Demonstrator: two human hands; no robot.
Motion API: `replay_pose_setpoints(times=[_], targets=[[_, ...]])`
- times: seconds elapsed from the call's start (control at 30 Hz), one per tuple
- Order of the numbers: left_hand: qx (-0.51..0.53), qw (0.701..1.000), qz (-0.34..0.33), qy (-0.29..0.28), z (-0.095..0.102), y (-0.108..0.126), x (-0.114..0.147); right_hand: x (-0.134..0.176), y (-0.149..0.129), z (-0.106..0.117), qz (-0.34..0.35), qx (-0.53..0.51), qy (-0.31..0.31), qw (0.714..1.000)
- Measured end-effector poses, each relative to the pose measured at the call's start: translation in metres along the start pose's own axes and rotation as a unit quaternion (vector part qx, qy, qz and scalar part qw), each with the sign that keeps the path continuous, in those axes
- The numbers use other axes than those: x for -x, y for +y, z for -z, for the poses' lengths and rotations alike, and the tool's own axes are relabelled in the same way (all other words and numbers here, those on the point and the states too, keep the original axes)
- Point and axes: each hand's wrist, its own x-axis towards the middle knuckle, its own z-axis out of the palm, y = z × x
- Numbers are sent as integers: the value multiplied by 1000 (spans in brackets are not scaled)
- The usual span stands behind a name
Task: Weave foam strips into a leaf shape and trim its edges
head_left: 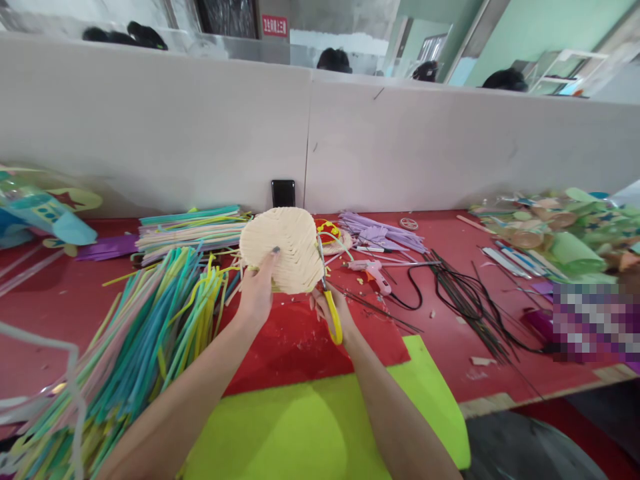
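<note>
A cream-coloured, rounded flat piece (283,243) with a ridged, herringbone-like surface is held upright over the table. My left hand (259,287) grips its lower left part, with the thumb across the front and the other fingers hidden behind. My right hand (333,313) is closed on yellow-handled scissors (334,320). The scissor blades point up along the right edge of the cream piece; whether they are cutting into it I cannot tell. Below both hands lies a red felt sheet (300,347), its near side meeting a lime-green sheet (280,433).
Bundles of coloured pipe cleaners (145,320) fill the left. A pink glue gun (375,275) with a black cord lies right of my hands, near thin dark wires (470,307). Purple strips (375,230) and a black phone (283,193) are by the white partition (200,133).
</note>
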Motion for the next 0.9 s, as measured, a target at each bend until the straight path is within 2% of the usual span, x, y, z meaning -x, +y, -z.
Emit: replay_pose_setpoints(times=[0.2, 0.47, 0.9], targets=[[-32, 999, -19, 5, 2, -2, 0, 0, 0, 2, 12, 21, -1, 1000], [-14, 1000, -24, 5, 1, -2, 1, -1, -3, 5, 8, 56, 12, 998], [-7, 1000, 17, 6, 0, 4, -3, -2, 3, 4, -5, 53, 18, 998]])
